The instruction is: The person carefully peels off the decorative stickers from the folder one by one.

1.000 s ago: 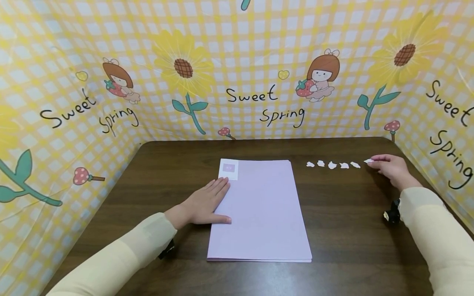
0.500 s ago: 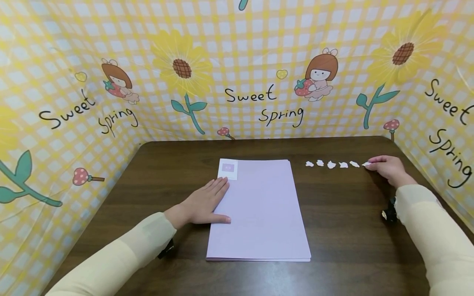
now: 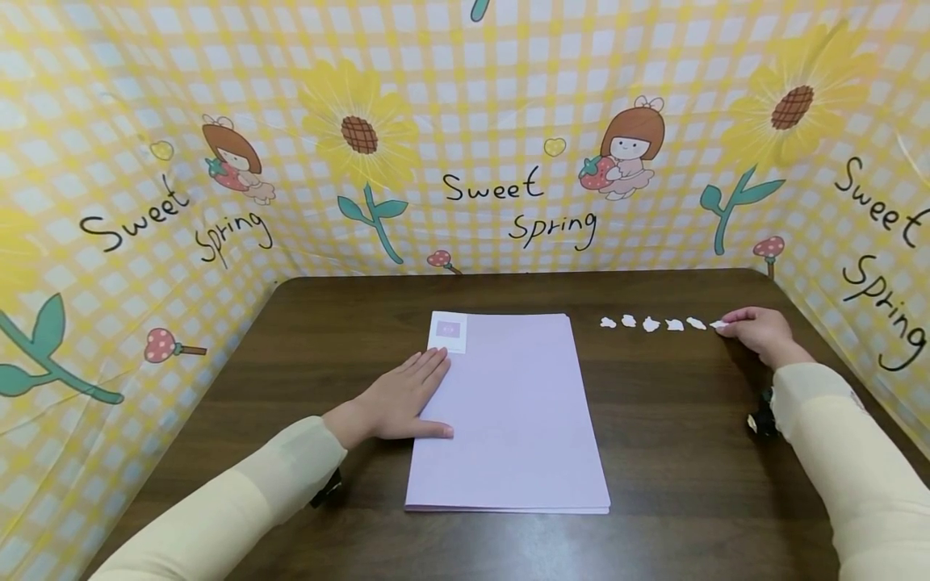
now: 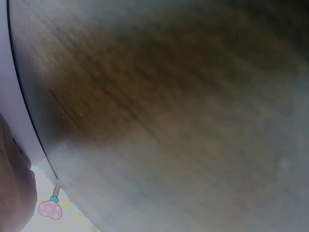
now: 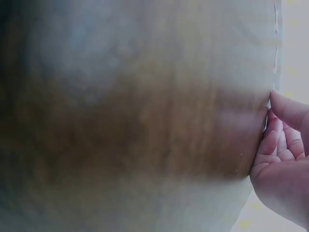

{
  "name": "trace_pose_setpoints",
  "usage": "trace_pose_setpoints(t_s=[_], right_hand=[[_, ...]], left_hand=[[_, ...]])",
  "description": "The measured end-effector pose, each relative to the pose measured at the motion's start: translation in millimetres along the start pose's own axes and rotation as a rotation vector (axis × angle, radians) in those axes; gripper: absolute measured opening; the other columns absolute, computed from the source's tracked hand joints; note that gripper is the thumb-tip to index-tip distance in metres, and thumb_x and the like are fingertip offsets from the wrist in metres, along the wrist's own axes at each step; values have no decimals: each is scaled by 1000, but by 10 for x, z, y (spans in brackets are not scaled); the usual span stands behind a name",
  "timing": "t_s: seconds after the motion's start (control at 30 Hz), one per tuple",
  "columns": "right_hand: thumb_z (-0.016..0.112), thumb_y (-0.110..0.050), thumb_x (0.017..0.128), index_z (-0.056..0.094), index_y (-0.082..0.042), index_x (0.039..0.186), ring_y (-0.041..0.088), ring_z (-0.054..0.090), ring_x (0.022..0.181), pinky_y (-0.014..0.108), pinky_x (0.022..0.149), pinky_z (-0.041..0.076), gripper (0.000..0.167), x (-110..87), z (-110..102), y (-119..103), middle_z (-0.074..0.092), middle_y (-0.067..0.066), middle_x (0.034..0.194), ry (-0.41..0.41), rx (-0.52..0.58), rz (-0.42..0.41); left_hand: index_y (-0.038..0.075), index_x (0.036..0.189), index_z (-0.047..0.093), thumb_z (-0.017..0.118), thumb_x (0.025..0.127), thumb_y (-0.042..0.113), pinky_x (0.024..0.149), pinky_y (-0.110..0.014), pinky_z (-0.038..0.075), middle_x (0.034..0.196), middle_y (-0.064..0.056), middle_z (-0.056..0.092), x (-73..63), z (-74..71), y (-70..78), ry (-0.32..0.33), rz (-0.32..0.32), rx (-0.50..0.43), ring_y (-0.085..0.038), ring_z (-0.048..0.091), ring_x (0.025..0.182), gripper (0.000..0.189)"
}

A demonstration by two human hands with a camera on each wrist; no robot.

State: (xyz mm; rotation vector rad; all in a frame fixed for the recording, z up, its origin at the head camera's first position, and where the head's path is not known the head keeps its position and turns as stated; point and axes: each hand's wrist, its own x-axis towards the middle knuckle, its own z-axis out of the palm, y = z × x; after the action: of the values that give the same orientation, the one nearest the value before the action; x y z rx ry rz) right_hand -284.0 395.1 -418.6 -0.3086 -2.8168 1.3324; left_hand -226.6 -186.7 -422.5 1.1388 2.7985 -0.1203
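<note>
A stack of pale lilac paper sheets lies upright on the dark wooden table. My left hand rests flat across its left edge, thumb spread, fingertips at the bottom of a small white card with a purple square printed on it. At the right, my right hand pinches a small, ragged white paper scrap between thumb and fingertips, down at the table surface. Several similar white scraps run in a row to its left. The right wrist view shows the hand at the table, thumb and fingers curled.
The wooden table has rounded back corners. A yellow checked cloth printed with flowers and lettering hangs close behind and along both sides. Black wrist cameras sit under both cuffs.
My right hand has shifted slightly left and toward me with the white scrap, bringing it to the row's right end. The left hand and the paper stack stay in place.
</note>
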Motion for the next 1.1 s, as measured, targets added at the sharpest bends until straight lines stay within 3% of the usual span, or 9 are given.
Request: trace_pose_setpoints(t_s=[0.37, 0.9, 1.1], right_hand=[[68, -15, 89, 56, 14, 112, 21, 47, 80, 28, 62, 41, 38, -13, 8, -4, 57, 13, 98, 2, -18, 8], [66, -17, 90, 55, 13, 116, 17, 47, 80, 27, 63, 42, 41, -44, 7, -5, 56, 10, 99, 15, 7, 35], [65, -18, 91, 56, 12, 118, 15, 48, 80, 25, 64, 43, 41, -54, -2, -7, 55, 15, 106, 18, 15, 37]], left_hand=[[4, 155, 11, 26, 80, 87, 116, -38, 3, 162, -12, 2, 0, -11, 3, -1, -6, -6, -24, -2, 147, 112], [4, 155, 10, 26, 80, 87, 116, -38, 2, 162, -12, 2, -9, -5, 4, -4, -6, -4, -24, -2, 147, 112], [4, 155, 11, 26, 81, 86, 116, -38, 2, 162, -13, 3, -7, -1, 5, 1, -2, -1, -24, -2, 147, 112]])
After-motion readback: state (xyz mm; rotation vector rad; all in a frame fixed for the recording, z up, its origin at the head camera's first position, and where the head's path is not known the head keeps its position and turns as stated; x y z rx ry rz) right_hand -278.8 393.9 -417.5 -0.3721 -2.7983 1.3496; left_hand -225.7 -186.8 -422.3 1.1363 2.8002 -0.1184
